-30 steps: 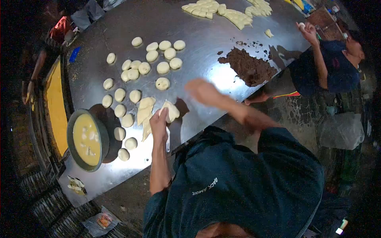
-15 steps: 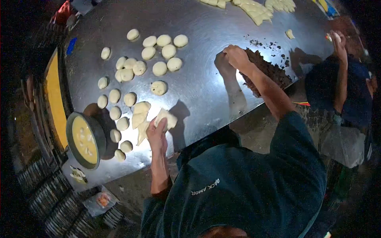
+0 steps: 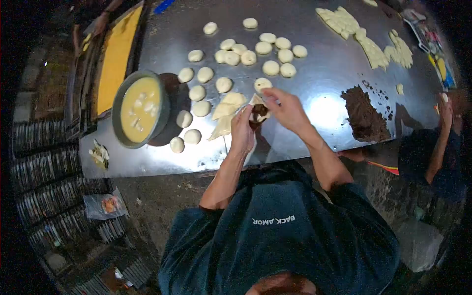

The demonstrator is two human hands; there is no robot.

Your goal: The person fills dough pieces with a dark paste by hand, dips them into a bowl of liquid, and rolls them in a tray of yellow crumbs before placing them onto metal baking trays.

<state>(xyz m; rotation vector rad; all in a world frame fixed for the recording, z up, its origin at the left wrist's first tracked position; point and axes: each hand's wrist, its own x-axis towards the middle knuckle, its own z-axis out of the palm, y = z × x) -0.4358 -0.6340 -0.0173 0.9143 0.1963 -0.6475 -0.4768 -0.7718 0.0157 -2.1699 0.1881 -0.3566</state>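
Note:
In my left hand (image 3: 242,130) lies a flattened piece of dough (image 3: 256,100), cupped in the fingers. A lump of dark brown filling (image 3: 259,111) sits on it. My right hand (image 3: 289,110) is close against the right edge of this dough, with bent, closed fingers; what is between the fingertips is hidden. Flat dough pieces (image 3: 227,109) lie on the metal table just left of my left hand. Several round dough balls (image 3: 224,84) are spread beyond and to the left. A larger mound of dark filling (image 3: 364,115) lies to the right.
A grey bowl (image 3: 164,110) of yellow liquid with pale lumps stands at the left of the metal table (image 3: 196,160). Cut dough sheets (image 3: 339,22) lie at the far right. Another person's hand (image 3: 445,110) shows at the right edge. A yellow board (image 3: 118,61) is at left.
My right hand has moved left from the filling mound to the dough in my left hand. Dark filling now sits on that dough. The view has shifted, so the table items appear farther right.

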